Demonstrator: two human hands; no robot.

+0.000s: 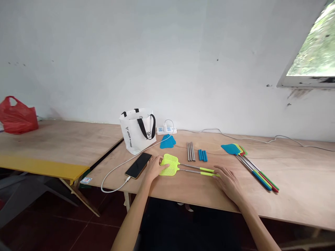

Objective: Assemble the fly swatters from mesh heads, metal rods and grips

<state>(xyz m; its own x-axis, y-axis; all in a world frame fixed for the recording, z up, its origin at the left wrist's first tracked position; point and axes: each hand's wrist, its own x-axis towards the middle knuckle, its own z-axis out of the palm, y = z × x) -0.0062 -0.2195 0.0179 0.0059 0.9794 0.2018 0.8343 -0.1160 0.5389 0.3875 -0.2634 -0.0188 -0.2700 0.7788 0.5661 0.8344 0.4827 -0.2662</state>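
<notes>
Two lime-green fly swatters (180, 168) are laid side by side near the front edge of the wooden counter (300, 188), their mesh heads to the left and their handles pointing right. The left hand (154, 166) is rested against the left edge of the mesh heads, its fingers loosely extended and touching the mesh; its grip is not closed around anything. The right hand (229, 180) is laid flat on the counter with the fingers spread apart, the fingertips touching the ends of the green handles, nothing being clamped. Just left of the left hand a dark phone (138, 165) is seen, plugged into a white cable (112, 171). Behind it a white tote bag (136, 134) is stood upright, with a power strip (166, 130) beside it by the wall. Further back, loose blue swatter heads (168, 142), a few metal rods (191, 151) and blue handle sleeves (202, 155) are set out in a row. To the right, a bundle of assembled swatters (251, 166) is laid. A red plastic bag (18, 116) is placed far to the left.
</notes>
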